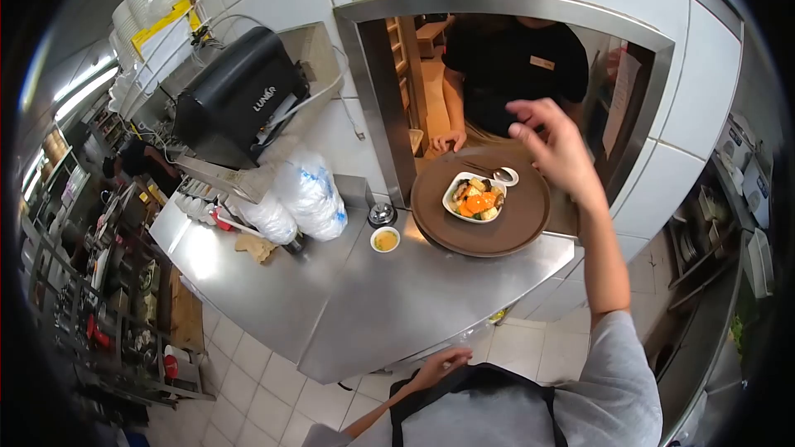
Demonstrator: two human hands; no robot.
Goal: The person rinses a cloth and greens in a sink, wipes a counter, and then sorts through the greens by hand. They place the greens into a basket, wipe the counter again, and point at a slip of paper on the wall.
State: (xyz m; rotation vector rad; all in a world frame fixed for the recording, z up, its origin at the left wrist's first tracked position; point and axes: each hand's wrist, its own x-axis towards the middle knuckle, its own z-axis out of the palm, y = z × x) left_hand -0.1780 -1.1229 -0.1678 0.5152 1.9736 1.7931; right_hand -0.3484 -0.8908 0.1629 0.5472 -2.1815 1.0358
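Note:
A round brown tray (431,219) rests across the steel counter and the sill of the serving window. On it are a white bowl (474,197) of orange and green food, a small white dish (511,176) and a spoon (502,175). My right hand (551,139) is raised over the tray's far right side, thumb and fingers apart, with nothing in it. Low in front of my body is my left hand (447,364), near the counter's front edge, its fingers loosely curled and apart, touching nothing I can see.
Behind the window a person in a black shirt (513,66) has a hand at the tray's far left edge. On the counter (348,314) stand a small cup (385,239), a metal bell (382,214) and plastic-wrapped stacks (310,199), below a black printer (244,95).

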